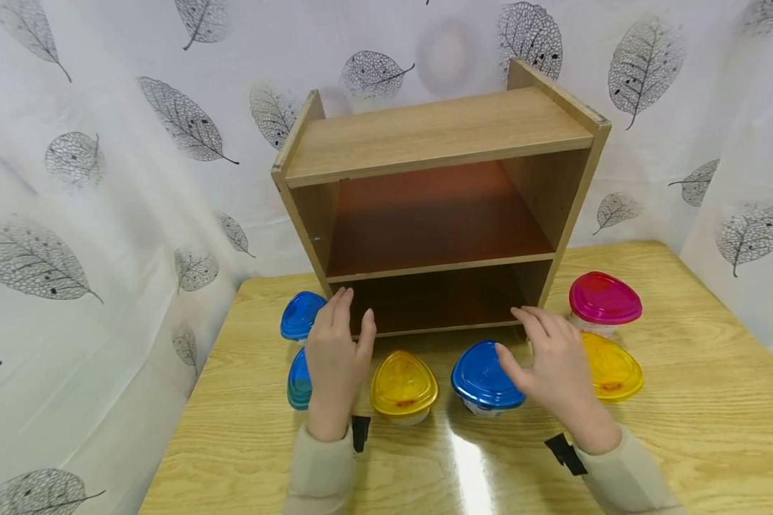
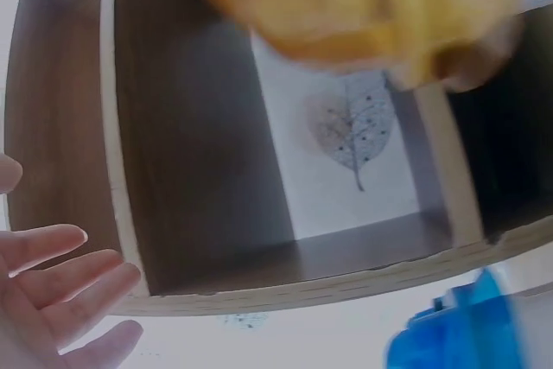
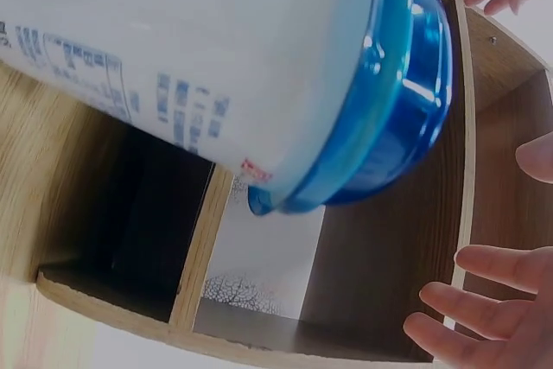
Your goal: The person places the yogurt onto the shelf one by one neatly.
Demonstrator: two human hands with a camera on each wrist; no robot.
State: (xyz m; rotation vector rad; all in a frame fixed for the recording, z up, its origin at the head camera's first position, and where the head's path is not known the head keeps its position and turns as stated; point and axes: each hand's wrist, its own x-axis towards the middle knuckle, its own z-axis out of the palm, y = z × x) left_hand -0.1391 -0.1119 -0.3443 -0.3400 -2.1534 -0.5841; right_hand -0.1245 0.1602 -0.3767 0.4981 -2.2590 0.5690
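Note:
My left hand (image 1: 338, 350) is held up before the shelf's lower left corner, fingers extended and empty. It partly covers a blue-lidded container (image 1: 301, 315) and a blue-green-lidded one (image 1: 299, 383) on the left. My right hand (image 1: 554, 357) hovers between a blue-lidded container (image 1: 486, 375) and a yellow-lidded one (image 1: 613, 366), also holding nothing. A second yellow-lidded container (image 1: 404, 383) stands between the hands. The right wrist view shows the blue-lidded container's white printed side (image 3: 216, 58) up close. Whether either hand touches a lid is unclear.
A two-level wooden shelf (image 1: 444, 143) stands at the back of the wooden table (image 1: 232, 443), its compartments facing me. A magenta-lidded container (image 1: 605, 297) is at its right. A leaf-patterned curtain (image 1: 116, 214) hangs behind and on both sides.

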